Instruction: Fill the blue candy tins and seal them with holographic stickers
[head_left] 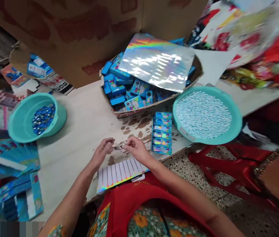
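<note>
Apron (119,207), silvery strip (117,147) between hands (102,151) (137,149)

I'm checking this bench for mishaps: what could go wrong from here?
The small shiny piece is pinched only at the fingertips of the right hand, so it might slip.
The striped sheet lies along the front edge of the table; an arm could brush it off.
The right-hand basin sits near the table's edge; a bump might spill its pale pieces.

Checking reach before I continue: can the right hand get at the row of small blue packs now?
Probably yes: the row of small blue packs lies close by the right hand, with nothing visible between them.
</note>
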### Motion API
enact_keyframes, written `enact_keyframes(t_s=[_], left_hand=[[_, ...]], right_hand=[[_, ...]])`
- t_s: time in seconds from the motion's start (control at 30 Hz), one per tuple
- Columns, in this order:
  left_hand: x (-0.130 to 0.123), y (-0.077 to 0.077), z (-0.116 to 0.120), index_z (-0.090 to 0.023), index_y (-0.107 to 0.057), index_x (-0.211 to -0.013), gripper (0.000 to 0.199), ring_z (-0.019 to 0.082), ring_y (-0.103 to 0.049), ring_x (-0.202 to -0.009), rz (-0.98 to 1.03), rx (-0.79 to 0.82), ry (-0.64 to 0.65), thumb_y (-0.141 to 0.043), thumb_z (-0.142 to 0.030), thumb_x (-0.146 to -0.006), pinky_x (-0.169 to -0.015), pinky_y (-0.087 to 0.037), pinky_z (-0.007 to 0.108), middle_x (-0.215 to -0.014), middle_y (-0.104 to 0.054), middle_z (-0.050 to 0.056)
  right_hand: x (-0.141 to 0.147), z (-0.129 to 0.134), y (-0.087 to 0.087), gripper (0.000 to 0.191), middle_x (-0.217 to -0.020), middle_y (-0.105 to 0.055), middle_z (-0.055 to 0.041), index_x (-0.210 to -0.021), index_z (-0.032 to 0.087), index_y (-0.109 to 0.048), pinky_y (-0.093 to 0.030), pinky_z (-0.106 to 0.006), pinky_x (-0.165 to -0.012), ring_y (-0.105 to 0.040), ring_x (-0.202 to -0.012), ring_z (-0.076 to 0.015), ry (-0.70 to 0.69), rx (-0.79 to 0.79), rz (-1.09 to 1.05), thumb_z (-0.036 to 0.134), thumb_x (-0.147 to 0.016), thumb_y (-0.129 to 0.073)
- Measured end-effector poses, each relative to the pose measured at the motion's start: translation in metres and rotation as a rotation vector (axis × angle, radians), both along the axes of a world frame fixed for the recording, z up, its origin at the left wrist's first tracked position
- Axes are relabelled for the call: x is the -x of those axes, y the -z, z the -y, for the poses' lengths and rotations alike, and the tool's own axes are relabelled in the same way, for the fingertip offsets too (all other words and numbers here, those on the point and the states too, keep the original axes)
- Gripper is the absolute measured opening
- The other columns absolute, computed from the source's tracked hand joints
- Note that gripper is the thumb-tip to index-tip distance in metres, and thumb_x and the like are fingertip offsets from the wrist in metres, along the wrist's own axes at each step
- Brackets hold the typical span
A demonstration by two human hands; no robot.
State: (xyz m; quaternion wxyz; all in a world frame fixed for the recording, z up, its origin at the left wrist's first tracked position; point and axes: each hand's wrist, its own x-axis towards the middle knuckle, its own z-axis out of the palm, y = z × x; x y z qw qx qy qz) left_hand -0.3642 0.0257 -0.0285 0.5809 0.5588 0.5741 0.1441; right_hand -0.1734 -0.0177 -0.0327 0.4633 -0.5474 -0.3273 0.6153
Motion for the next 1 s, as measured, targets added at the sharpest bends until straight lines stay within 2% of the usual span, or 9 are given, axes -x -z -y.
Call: enact_keyframes(t_s=[0.07, 0.13, 0.2, 0.3, 0.43, 0.5, 0.6, 0.77, 1.0], left_hand=[[-0.036, -0.009, -0.010, -0.020, -0.054, -0.107, 0.040, 0.019, -0.060, -0.088, 0.182, 0.144, 0.146, -0.059, -0.045, -0.076, -0.071, -0.047, 0.028, -0.103, -0.064, 0.007], [-0.068, -0.009, -0.018, -0.017, -0.056, -0.089, 0.033, 0.016, -0.059, -0.065, 0.210, 0.249, 0.240, -0.062, -0.046, -0.074, -0.060, -0.046, 0.027, -0.075, -0.065, 0.004], [-0.097, -0.005, -0.026, -0.016, -0.054, -0.075, 0.032, 0.013, -0.053, -0.050, 0.198, 0.274, 0.279, -0.058, -0.048, -0.076, -0.052, -0.043, 0.026, -0.060, -0.059, 0.001], [-0.133, 0.002, -0.040, -0.016, -0.053, -0.071, 0.030, 0.011, -0.051, -0.046, 0.187, 0.232, 0.362, -0.055, -0.046, -0.077, -0.046, -0.037, 0.024, -0.055, -0.057, 0.000], [-0.177, 0.004, -0.058, -0.015, -0.058, -0.073, 0.031, 0.010, -0.047, -0.044, 0.113, 0.101, 0.464, -0.048, -0.044, -0.080, -0.044, -0.031, 0.022, -0.052, -0.056, 0.000], [-0.195, 0.006, -0.066, -0.015, -0.061, -0.073, 0.032, 0.010, -0.046, -0.045, 0.085, 0.016, 0.499, -0.045, -0.043, -0.081, -0.046, -0.031, 0.022, -0.053, -0.057, 0.000], [-0.215, 0.014, -0.074, -0.016, -0.063, -0.071, 0.033, 0.012, -0.046, -0.047, 0.020, -0.074, 0.530, -0.042, -0.039, -0.081, -0.049, -0.031, 0.023, -0.052, -0.056, 0.000], [-0.227, 0.030, -0.081, -0.017, -0.058, -0.062, 0.031, 0.014, -0.047, -0.056, -0.099, -0.239, 0.509, -0.040, -0.034, -0.080, -0.053, -0.029, 0.024, -0.053, -0.054, 0.001], [-0.230, 0.047, -0.079, -0.018, -0.052, -0.060, 0.033, 0.013, -0.045, -0.053, -0.095, -0.191, 0.496, -0.038, -0.039, -0.081, -0.052, -0.028, 0.024, -0.053, -0.052, 0.000]], right_hand=[[-0.019, 0.000, -0.003, 0.026, -0.060, -0.051, 0.0063, -0.067, 0.020, -0.047, -0.038, -0.022, -0.055, -0.048, -0.056, -0.0097, 0.067, 0.007, -0.026, 0.034, -0.066, -0.069], [-0.036, 0.002, -0.001, 0.026, -0.059, -0.050, 0.0062, -0.067, 0.020, -0.048, -0.038, -0.022, -0.054, -0.047, -0.056, -0.0098, 0.186, 0.009, 0.017, 0.036, -0.066, -0.068], [-0.053, 0.003, 0.004, 0.026, -0.060, -0.050, 0.0055, -0.067, 0.020, -0.049, -0.038, -0.022, -0.055, -0.047, -0.057, -0.0101, 0.342, 0.010, 0.129, 0.037, -0.067, -0.067], [-0.079, 0.002, 0.013, 0.024, -0.062, -0.051, 0.0043, -0.069, 0.019, -0.050, -0.038, -0.023, -0.056, -0.047, -0.057, -0.0109, 0.509, 0.018, 0.315, 0.039, -0.071, -0.063], [-0.112, -0.003, 0.016, 0.020, -0.065, -0.053, 0.0030, -0.072, 0.020, -0.049, -0.040, -0.025, -0.059, -0.049, -0.058, -0.0125, 0.580, 0.054, 0.531, 0.038, -0.078, -0.057], [-0.126, -0.007, 0.015, 0.018, -0.074, -0.055, 0.0002, -0.073, 0.020, -0.051, -0.042, -0.027, -0.064, -0.049, -0.060, -0.0130, 0.597, 0.085, 0.690, 0.037, -0.079, -0.055], [-0.142, -0.014, 0.014, 0.016, -0.090, -0.053, -0.0050, -0.074, 0.019, -0.054, -0.043, -0.031, -0.071, -0.050, -0.068, -0.0151, 0.606, 0.122, 0.913, 0.034, -0.078, -0.056], [-0.149, -0.022, 0.020, 0.009, -0.093, -0.052, -0.0084, -0.076, 0.019, -0.056, -0.043, -0.033, -0.077, -0.051, -0.087, -0.0215, 0.583, 0.150, 1.095, 0.026, -0.081, -0.052], [-0.145, -0.024, 0.023, 0.011, -0.096, -0.054, -0.0112, -0.082, 0.017, -0.058, -0.042, -0.035, -0.077, -0.051, -0.091, -0.0236, 0.513, 0.221, 1.222, 0.024, -0.084, -0.049]])
